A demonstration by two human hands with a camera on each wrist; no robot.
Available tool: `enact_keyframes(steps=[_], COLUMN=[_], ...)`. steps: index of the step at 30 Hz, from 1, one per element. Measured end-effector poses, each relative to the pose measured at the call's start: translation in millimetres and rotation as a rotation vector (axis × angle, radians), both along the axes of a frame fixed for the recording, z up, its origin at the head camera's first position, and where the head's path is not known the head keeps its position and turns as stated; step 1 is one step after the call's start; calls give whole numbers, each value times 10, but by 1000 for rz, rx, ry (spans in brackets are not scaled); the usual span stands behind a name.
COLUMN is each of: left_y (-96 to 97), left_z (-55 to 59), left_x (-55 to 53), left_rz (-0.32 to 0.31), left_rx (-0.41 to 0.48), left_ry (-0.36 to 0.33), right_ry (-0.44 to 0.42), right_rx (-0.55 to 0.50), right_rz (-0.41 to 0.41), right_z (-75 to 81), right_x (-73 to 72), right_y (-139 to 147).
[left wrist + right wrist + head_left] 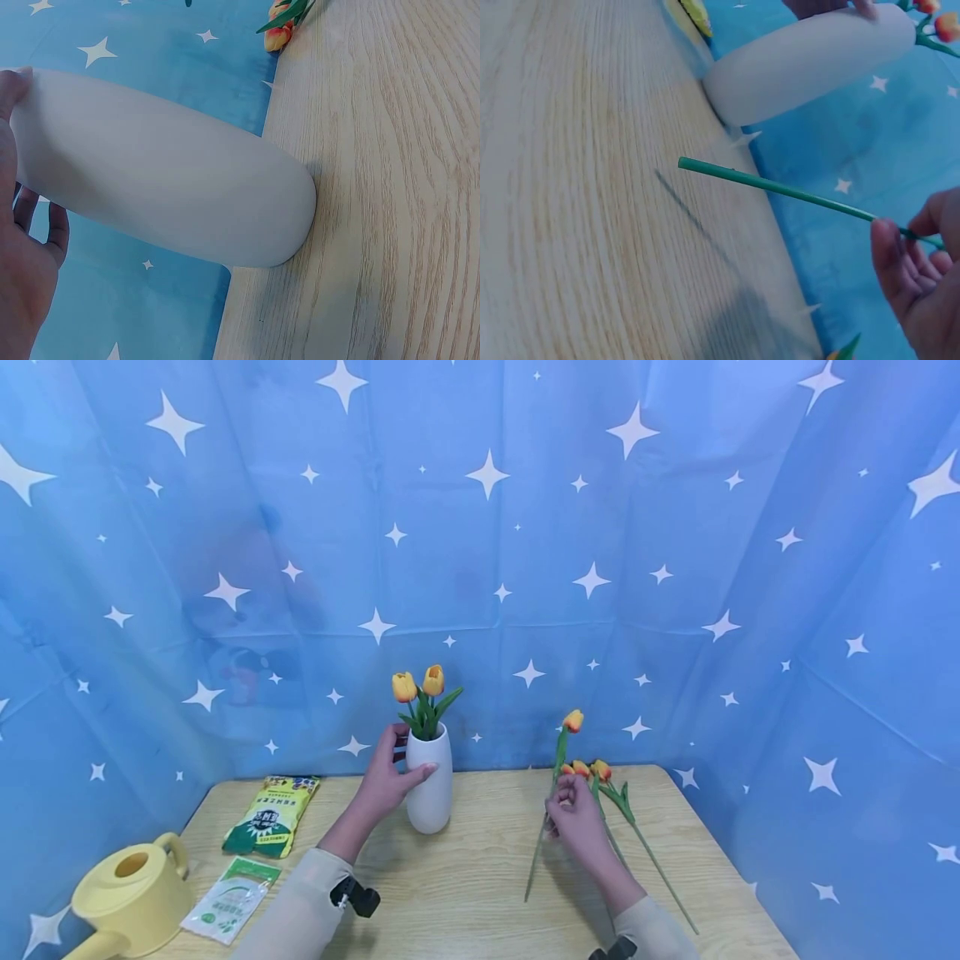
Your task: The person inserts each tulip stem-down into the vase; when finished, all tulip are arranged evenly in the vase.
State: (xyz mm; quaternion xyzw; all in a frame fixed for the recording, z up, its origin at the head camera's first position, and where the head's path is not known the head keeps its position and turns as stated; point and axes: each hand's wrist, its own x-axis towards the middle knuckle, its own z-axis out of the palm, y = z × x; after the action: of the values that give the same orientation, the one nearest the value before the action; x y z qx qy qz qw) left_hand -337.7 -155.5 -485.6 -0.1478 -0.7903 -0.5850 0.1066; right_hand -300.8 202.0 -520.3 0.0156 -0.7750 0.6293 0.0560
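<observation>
My left hand (pixel 386 785) grips the upper side of a white vase (pixel 431 789), which stands upright near the table's back edge. Two yellow-orange tulips (pixel 403 687) with green leaves rise from its mouth. In the left wrist view, the thumb and fingers lie around the narrower end of the vase (pixel 172 165). To the right, my right hand (pixel 579 822) pinches the stem of a single tulip (pixel 573 721), bloom up. In the right wrist view, the stem's free end (pixel 780 188) is held above the table, apart from the vase and casting a shadow.
Several more tulips (pixel 602 770) lie at the table's back right, partly behind my right hand. On the left are a yellow-green packet (pixel 270 818), a smaller white-green packet (pixel 231 900) and a yellow watering can (pixel 138 902). A blue star-patterned curtain (pixel 487 552) hangs behind the table.
</observation>
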Motion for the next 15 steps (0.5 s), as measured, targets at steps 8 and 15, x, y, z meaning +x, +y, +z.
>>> enact_keyframes(steps=[8,15], left_y=[-2,-4], left_z=[-4,10], left_x=[-1,-3], left_rz=[1,-2], left_rx=[-3,-8], left_ry=[-4,6], right_ry=[16,35], right_rx=[-51,-51], right_rz=[-11,-25], right_z=[66,119], right_x=[1,-10], right_y=[-36,-61])
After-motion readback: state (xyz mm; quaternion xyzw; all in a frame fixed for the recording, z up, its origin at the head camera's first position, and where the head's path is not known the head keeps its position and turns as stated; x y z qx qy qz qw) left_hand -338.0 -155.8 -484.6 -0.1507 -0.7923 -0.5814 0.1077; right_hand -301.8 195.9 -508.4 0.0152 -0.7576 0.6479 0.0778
